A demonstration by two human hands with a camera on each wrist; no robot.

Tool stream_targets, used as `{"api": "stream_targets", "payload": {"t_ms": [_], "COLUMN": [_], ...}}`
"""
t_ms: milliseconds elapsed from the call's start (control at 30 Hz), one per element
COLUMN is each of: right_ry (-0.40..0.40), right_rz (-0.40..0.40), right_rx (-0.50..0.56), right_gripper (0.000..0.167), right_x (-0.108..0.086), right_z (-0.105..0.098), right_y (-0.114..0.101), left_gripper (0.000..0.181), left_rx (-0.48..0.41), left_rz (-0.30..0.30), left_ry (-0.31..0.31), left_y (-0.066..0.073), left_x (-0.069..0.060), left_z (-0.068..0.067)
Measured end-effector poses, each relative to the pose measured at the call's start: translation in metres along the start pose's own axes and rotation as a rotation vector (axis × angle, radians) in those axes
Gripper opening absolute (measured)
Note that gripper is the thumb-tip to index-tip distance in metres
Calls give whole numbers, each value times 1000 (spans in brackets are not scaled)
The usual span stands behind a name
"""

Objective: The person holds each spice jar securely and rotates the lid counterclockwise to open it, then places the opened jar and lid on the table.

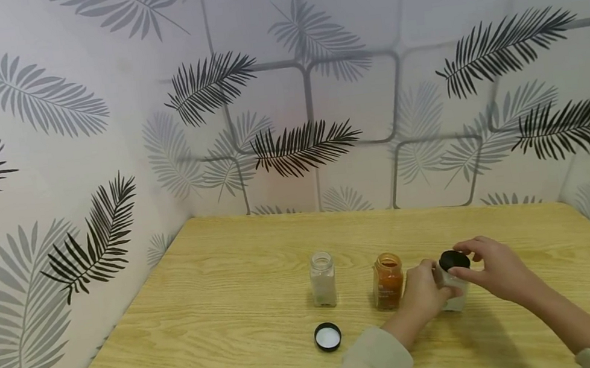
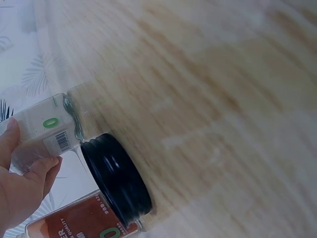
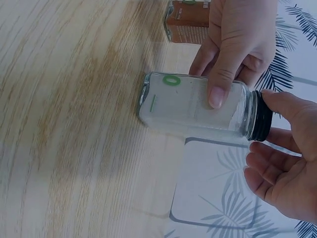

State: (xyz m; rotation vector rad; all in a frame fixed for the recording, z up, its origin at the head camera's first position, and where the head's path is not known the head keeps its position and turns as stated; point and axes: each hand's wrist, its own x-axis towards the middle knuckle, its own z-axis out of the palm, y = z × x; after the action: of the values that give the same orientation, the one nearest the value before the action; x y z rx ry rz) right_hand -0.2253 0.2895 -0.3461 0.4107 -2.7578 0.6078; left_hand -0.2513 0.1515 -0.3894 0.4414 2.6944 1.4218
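Observation:
At the right of the table stands a glass jar (image 3: 190,106) with whitish contents and a green mark. My left hand (image 1: 419,294) grips its body, the thumb lying along the glass in the right wrist view. My right hand (image 1: 501,270) pinches the black lid (image 1: 453,260), which sits on the jar's mouth. Just left of my left hand is a lidless jar of orange-red powder (image 1: 388,282). Farther left is another lidless jar (image 1: 323,281) with pale contents. An upturned black lid (image 1: 327,337) with a white inside lies in front of it.
Another black lid (image 2: 116,178) lies on the wooden table (image 1: 206,315) close to my left wrist; in the head view my sleeve mostly covers it. A leaf-patterned wall (image 1: 274,101) rises behind the table and along its left side.

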Motion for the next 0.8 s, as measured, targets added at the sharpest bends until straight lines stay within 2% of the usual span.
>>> {"api": "stream_targets", "payload": {"t_ms": [200, 533, 800], "right_ry": [-20, -4, 17], "right_rz": [6, -2, 7], "right_rx": [0, -22, -36], "right_gripper": [40, 44, 36], "right_x": [-2, 5, 7], "right_z": [-2, 5, 7], "right_y": [3, -4, -12], "left_gripper": [41, 39, 31], "left_rx": [-11, -13, -35], "left_rz": [-3, 3, 2], "left_ry": [-5, -4, -12], "left_y": [-1, -1, 0], "left_x": [1, 0, 0], "left_z": [2, 0, 0]}}
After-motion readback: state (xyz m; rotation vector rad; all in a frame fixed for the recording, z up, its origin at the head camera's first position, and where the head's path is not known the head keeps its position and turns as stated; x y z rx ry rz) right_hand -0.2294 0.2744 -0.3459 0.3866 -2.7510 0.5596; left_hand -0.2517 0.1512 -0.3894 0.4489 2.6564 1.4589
